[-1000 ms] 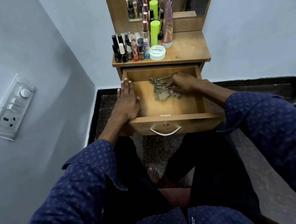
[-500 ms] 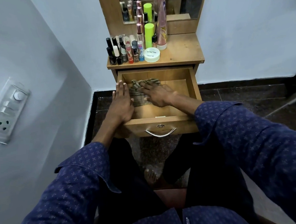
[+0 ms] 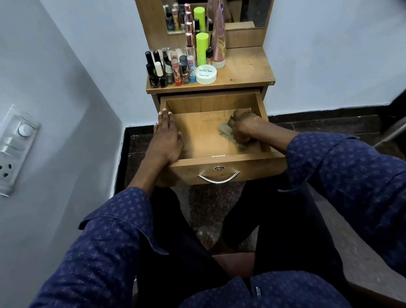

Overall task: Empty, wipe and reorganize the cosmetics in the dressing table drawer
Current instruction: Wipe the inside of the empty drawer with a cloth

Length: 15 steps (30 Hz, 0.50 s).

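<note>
**Wiping pass reaches the drawer's right side**

Head view: our right hand (image 3: 242, 127) grips the bunched checked cloth (image 3: 225, 130), now at the right wall of the open wooden drawer (image 3: 201, 103), having swept over from the left half a second ago. Left hand (image 3: 168, 138) lies flat, fingers straight, on the left rim. Cosmetics bottles (image 3: 167, 69) wait on the counter (image 3: 246, 71); we judge wiping nearly finished.

- The wooden dressing table top (image 3: 244, 71) carries the cosmetics, all on its left half
- Dark and pale nail polish bottles (image 3: 159, 71) stand crowded at the left edge
- A round white nail polish tub (image 3: 206, 74) sits at the front
- Behind it a lime-green canister (image 3: 202, 48) and a tall pink tube (image 3: 219, 39) stand upright
</note>
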Tool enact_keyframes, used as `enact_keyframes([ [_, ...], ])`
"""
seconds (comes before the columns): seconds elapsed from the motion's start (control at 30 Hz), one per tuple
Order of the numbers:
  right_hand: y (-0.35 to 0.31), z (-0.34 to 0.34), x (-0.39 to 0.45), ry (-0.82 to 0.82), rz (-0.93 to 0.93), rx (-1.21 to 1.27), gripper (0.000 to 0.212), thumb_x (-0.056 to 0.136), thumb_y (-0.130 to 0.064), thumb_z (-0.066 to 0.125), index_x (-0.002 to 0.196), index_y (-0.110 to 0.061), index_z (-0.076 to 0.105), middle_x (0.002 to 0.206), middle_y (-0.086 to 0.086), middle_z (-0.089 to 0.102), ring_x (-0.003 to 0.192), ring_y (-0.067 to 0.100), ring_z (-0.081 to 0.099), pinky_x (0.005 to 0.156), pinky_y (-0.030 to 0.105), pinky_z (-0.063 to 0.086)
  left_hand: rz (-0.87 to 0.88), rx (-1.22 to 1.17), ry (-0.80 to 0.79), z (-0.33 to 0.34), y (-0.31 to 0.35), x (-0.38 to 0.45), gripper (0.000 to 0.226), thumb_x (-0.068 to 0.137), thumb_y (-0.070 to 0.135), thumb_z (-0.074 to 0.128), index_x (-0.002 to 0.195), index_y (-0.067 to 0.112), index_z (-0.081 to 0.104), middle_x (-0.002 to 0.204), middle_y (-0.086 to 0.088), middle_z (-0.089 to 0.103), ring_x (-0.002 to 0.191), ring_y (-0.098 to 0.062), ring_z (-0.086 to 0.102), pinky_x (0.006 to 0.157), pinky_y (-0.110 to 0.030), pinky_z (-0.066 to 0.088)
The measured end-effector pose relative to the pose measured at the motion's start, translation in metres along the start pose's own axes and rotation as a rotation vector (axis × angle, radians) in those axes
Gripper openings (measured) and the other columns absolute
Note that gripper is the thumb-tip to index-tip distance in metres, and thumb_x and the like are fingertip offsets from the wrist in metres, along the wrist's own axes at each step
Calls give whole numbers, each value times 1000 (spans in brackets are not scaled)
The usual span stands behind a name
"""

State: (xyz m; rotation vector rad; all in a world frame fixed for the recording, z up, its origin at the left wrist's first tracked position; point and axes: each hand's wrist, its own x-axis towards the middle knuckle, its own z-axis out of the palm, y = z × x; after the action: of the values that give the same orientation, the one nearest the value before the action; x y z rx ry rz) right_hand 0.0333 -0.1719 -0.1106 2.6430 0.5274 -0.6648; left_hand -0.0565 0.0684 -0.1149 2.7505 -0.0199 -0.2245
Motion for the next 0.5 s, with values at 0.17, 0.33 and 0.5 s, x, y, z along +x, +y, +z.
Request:
enact_keyframes([
  [0.17, -21, -8, -15, -272, 34, -129, 23, 100, -19, 57, 116, -4, 64, 104, 10, 61, 90, 22, 60, 72, 30, 47, -3, -19, 19, -2, -2, 2, 68, 112, 23, 32, 164, 0, -5, 173, -17, -15, 161, -28, -12, 131, -40, -4],
  [0.33, -18, -12, -29, -335, -18, 83, 19, 107, -19, 48, 112, -5, 60, 96, 6, 58, 78, 18, 59, 60, 29, 47, -9, -53, 44, -2, -5, 3, 67, 112, 22, 32, 165, -1, -2, 173, -18, -12, 162, -29, -10, 131, -42, -3],
  [0.5, -8, 1, -19, -330, -134, 275, 30, 108, -37, 53, 109, -12, 69, 102, 4, 67, 85, 19, 60, 74, 32, 49, -6, -90, 49, 2, -1, 4, 66, 113, 22, 31, 165, 0, -2, 174, -17, -11, 162, -28, -10, 131, -42, -4],
])
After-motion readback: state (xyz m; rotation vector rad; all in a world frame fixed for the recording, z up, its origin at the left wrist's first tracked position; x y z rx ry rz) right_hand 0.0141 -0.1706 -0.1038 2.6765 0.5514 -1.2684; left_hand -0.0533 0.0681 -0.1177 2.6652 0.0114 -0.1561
